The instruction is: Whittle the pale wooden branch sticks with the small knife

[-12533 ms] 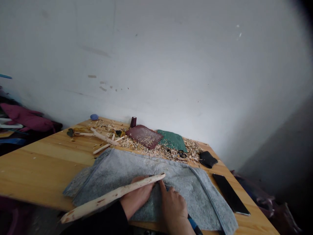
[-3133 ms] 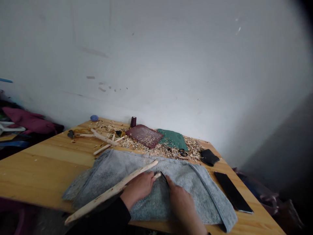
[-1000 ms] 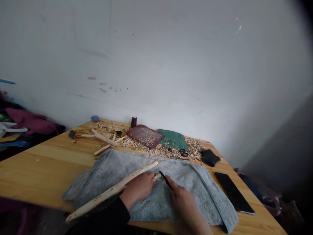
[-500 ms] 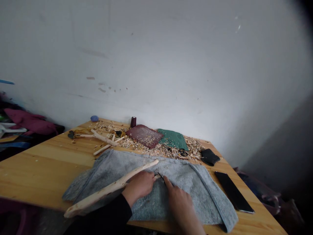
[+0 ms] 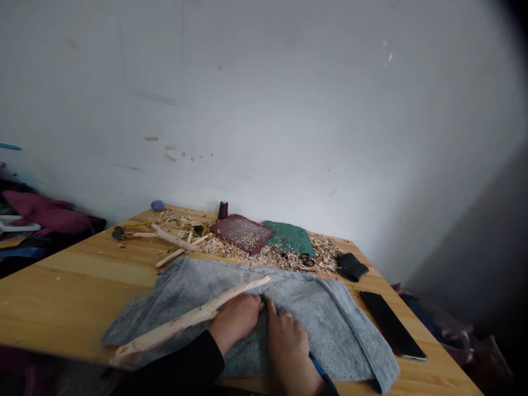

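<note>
A long peeled branch (image 5: 193, 318) slants over the grey cloth (image 5: 330, 330), its thick end toward the lower left. My left hand (image 5: 239, 316) is closed around the branch, apparently on a side fork whose short tip showed between the hands earlier. Close by on the right, my right hand (image 5: 289, 335) is closed on a knife with its index finger stretched forward. Only a bit of the dark blade (image 5: 263, 300) shows between the two hands; the fist hides most of the knife. The fingertips of both hands nearly meet.
Wood shavings (image 5: 325, 253) cover the table's back around a maroon sheet (image 5: 243, 234) and a green sheet (image 5: 291, 237). Several peeled sticks (image 5: 173, 237) lie at back left. A phone (image 5: 391, 324) and a black pouch (image 5: 351, 267) are on the right. Behind stands a thread spool (image 5: 223, 210).
My right hand has turned and shifted a little left and up, closer to my left hand. The knife's blade and the short fork tip are now mostly hidden. The view has tilted slightly.
</note>
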The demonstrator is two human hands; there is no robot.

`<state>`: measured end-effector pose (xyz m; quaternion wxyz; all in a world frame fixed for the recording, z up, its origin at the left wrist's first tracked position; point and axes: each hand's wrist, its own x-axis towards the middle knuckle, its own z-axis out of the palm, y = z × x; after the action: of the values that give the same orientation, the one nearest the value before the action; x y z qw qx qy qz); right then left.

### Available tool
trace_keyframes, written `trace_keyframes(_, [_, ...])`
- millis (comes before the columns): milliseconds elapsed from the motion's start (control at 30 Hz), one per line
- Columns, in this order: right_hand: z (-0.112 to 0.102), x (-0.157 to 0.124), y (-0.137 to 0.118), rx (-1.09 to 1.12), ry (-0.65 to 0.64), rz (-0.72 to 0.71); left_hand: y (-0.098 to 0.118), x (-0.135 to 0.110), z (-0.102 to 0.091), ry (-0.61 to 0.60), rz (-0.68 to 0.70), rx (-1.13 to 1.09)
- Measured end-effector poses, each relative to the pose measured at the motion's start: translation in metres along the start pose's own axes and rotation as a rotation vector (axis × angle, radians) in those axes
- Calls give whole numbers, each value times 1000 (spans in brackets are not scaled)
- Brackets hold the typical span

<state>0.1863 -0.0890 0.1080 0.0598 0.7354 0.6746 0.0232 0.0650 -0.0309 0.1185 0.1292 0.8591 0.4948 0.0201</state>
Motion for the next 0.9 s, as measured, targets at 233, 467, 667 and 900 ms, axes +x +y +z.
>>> trace_keyframes(233, [-6,1,-7,-41,-43,39,1,-7,3,-9,15,-20])
trace_keyframes(467, [3,6,30,105,-38,-54,-19,-2,12,35,21,-23])
trace_keyframes(667, [20,3,52,228,23,-67,-28,0,15,85,36,-48])
trace_keyframes(900, [28,0,57,311,117,-126,-27,2,15,90,24,-44])
